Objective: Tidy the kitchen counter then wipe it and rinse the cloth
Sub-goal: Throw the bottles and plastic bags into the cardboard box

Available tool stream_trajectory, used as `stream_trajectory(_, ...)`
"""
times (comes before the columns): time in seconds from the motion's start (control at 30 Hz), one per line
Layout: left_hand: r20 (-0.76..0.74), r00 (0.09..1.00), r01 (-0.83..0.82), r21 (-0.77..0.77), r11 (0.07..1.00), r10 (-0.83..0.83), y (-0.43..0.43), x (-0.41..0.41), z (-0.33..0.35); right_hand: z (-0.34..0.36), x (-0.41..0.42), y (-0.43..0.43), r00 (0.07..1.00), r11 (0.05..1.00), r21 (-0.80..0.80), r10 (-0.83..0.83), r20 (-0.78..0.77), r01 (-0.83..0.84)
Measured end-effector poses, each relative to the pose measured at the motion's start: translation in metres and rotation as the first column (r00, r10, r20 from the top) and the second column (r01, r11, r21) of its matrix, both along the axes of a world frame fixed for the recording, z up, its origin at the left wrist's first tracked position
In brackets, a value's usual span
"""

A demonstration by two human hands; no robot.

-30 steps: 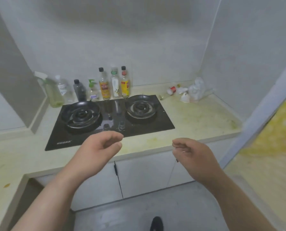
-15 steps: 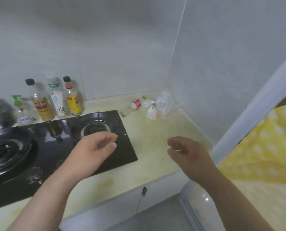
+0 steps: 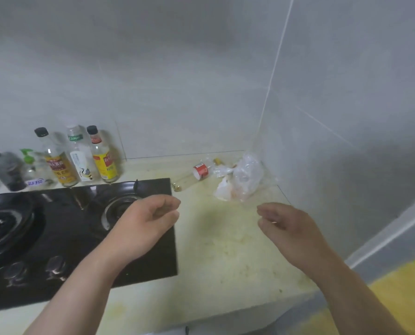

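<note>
Bench (image 3: 225, 238): stained, litter in far right corner; cloth out of sight. Plastic bags (image 3: 240, 180), crumpled, contents unclear. Toppled bottle (image 3: 192, 176) beside hob (image 3: 80, 238); bottles (image 3: 80, 158) upright behind. Left hand (image 3: 146, 221) over hob edge, right hand (image 3: 288, 228) over bench; each grip loosely curled, empty.

Head view, angled down, close over the counter (image 3: 225, 250) corner.
</note>
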State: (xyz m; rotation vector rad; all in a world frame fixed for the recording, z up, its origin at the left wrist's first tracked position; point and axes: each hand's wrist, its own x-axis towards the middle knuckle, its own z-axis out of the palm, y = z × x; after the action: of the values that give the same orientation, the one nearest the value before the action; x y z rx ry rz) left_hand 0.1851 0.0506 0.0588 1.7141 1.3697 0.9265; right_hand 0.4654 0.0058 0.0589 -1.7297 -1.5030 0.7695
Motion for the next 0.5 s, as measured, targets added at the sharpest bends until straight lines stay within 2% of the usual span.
stream_trajectory(0.27,-0.016,0.996,-0.092,-0.034,0.995,0.091,0.019,0.087,-0.004,-0.013,0.089,0.055,0.990,0.994,-0.010,0.107,-0.090,-0.108)
stream_trajectory(0.5,-0.051,0.986,-0.164,-0.061,0.984,0.161,0.029,0.112,-0.002,-0.026,0.112,0.087,0.978,0.989,-0.031,0.140,-0.154,-0.146)
